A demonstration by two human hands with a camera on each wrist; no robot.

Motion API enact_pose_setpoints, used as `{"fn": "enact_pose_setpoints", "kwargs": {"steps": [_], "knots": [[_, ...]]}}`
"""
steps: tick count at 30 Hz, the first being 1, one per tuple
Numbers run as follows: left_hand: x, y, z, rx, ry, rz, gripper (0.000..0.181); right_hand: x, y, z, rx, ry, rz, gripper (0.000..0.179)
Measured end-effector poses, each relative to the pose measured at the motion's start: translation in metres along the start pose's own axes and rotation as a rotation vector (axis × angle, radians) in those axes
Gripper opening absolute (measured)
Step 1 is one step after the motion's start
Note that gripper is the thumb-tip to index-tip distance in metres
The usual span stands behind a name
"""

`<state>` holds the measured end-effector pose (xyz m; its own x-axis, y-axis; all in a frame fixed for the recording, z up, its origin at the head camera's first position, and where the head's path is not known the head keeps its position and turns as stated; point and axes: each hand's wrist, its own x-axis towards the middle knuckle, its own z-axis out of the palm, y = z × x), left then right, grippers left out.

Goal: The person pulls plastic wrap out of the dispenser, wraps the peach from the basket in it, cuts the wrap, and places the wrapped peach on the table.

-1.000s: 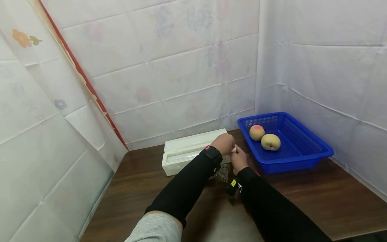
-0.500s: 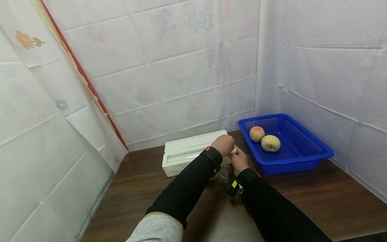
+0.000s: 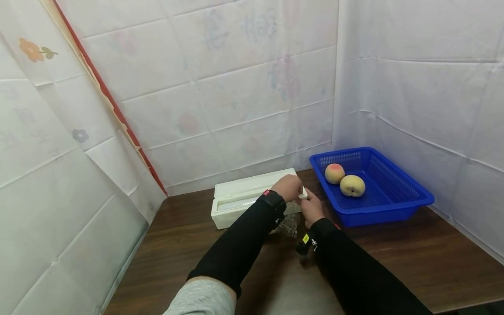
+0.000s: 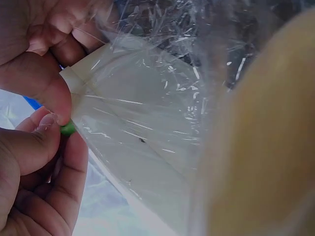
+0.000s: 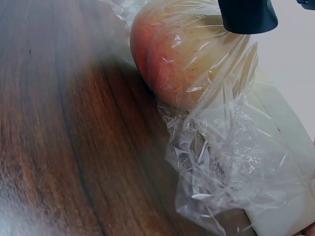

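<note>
Where the brown wooden surface (image 3: 185, 245) meets the white paper-covered backdrop, a long white dispenser box (image 3: 240, 197) of cling film lies with its lid tipped back, and both hands work at its right end. Coming in from the left in a black sleeve, the left hand (image 3: 290, 187) has its fingers curled, and in the left wrist view its thumb and forefinger (image 4: 42, 93) pinch the edge of the clear cling film (image 4: 142, 137) beside a small green bit (image 4: 68, 129) — what that bit belongs to cannot be told. Just right of it, touching it, the right hand (image 3: 312, 208) is also curled with its fingertips at the same white end piece; in the head view it appears to pinch the film too, though the exact hold is hidden by the left hand. Below the two hands, on the surface just in front of the box, a peach (image 5: 192, 59) sits loosely wrapped in crumpled film, the loose wrap trailing over the wood toward the box — the right wrist view shows this plainly, while from the head only a glint of plastic (image 3: 290, 225) shows between the forearms. Farther right, near the corner of the backdrop, a blue plastic basket (image 3: 397, 199) rests on the surface, holding two bare peaches (image 3: 334, 173) lying side by side.
</note>
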<state>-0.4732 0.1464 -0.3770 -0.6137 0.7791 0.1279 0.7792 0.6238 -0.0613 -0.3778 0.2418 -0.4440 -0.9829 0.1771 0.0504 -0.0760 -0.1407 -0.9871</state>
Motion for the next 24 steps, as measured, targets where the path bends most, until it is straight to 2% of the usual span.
{"fn": "enact_pose_setpoints", "kwargs": {"steps": [4, 9, 15, 24], "knots": [[-0.003, -0.001, 0.0, 0.029, -0.005, -0.005, 0.01, 0.005, 0.005, -0.001, -0.023, 0.005, 0.015, 0.061], [-0.007, -0.004, -0.001, 0.02, -0.04, -0.035, 0.019, 0.015, 0.014, -0.002, -0.018, 0.05, 0.015, 0.063], [-0.012, -0.002, -0.005, 0.022, -0.058, -0.063, 0.022, 0.017, 0.012, -0.001, 0.009, 0.074, 0.017, 0.062], [-0.015, -0.002, -0.008, 0.056, -0.037, -0.043, 0.022, 0.016, 0.012, 0.001, 0.027, 0.082, 0.024, 0.054]]}}
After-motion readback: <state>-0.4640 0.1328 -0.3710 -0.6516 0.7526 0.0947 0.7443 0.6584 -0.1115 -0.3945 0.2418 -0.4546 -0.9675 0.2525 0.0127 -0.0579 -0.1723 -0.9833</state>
